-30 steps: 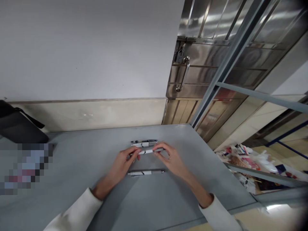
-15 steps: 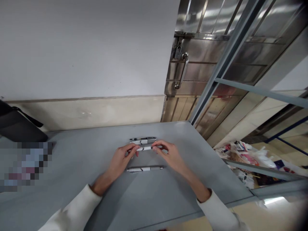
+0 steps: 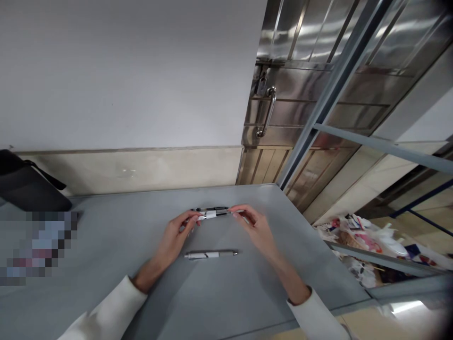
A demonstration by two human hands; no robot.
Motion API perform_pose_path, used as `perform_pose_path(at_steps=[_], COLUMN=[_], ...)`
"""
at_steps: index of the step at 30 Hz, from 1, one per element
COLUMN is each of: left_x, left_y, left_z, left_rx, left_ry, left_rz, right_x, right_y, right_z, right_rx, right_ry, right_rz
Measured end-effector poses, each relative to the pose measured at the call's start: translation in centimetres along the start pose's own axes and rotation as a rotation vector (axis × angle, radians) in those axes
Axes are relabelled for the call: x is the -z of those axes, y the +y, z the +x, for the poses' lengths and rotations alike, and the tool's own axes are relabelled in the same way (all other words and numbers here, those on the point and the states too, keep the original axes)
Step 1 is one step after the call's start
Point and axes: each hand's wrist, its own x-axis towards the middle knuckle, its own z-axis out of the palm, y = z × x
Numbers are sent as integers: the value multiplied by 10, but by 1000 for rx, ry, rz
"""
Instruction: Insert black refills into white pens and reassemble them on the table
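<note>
A white and grey pen (image 3: 211,215) lies level between my hands, close against the pens at the back of the grey table (image 3: 116,245). My left hand (image 3: 177,232) pinches its left end between thumb and fingers. Thumb and forefinger of my right hand (image 3: 255,230) close at its right end. Just behind it lies a dark, clear-barrelled pen (image 3: 208,208), partly covered. Whether another white pen sits under or beside the held one, I cannot tell. Nearer to me, a separate white and grey pen (image 3: 211,254) lies crosswise on the table.
At the far left stands a black pouch (image 3: 33,182) with a strap, beside a pixelated flat item (image 3: 42,245). A wall (image 3: 123,75) rises behind the table. To the right are a metal frame post (image 3: 314,127), a steel door (image 3: 293,108) and a shelf of bagged clutter (image 3: 371,236).
Both hands have moved the held pen away from me, up to the pens at the back. The view has tipped slightly upward. The front pen stays on the table.
</note>
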Motion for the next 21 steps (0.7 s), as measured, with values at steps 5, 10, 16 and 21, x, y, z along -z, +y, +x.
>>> perform_pose_path(at_steps=[5, 10, 16, 21], left_x=[0, 2, 2, 2], left_y=[-7, -7, 1, -1], left_z=[1, 3, 1, 1], left_rx=[16, 6, -8, -3], left_ry=[46, 73, 81, 79], left_rz=[-34, -42, -50, -62], right_x=[4, 4, 7, 3], right_y=[2, 7, 9, 10], right_z=[2, 6, 6, 3], right_rx=[-23, -7, -5, 4], right_ry=[56, 80, 145, 73], right_rz=[7, 86, 112, 74])
